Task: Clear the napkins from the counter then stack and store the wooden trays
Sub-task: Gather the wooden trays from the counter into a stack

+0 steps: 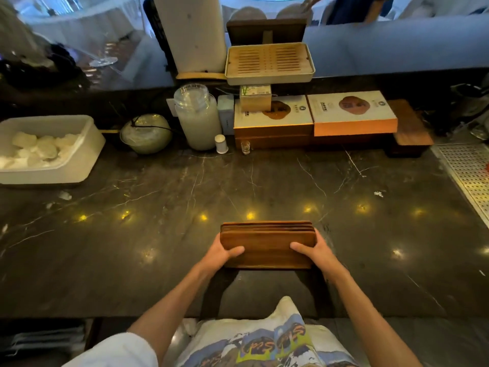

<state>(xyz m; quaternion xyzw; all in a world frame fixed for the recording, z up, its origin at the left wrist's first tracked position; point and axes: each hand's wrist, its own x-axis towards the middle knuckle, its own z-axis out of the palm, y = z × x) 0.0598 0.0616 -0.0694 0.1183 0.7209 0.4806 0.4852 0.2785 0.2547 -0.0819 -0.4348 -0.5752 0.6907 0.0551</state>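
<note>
A: What fills most of the frame?

B: A dark marble counter point(264, 181), veined white and dotted with reflected lights, running across the whole middle.

A: And the next biggest things?

B: At the left edge sits a white tub point(66, 165) with crumpled napkins point(34, 149) piled inside. Along the back, centre to right, two flat printed boxes point(352, 112) lie side by side on darker boxes, and above them a slatted tea tray point(270, 63) rests on a small carton. A frosted jar point(197, 117) stands just left of the boxes, with a round glass bowl point(145, 133) beside it. A perforated metal drain plate point(468, 176) shows at the right edge.

A: Where are the wooden trays?

B: Lower centre of the frame. They form one stack of trays point(267, 245), edges roughly aligned, tipped up toward the camera above the counter's near part.

A: And the hands?

B: The left hand point(222, 252) clasps the stack's left end, thumb across the top face. The right hand point(315, 250) does the same on the right end. Both are closed around it, fingers hidden behind.

A: Anything smaller?

B: A small white shaker point(221, 144) in front of the jar, and white scraps point(64, 196) on the counter near the tub.
</note>
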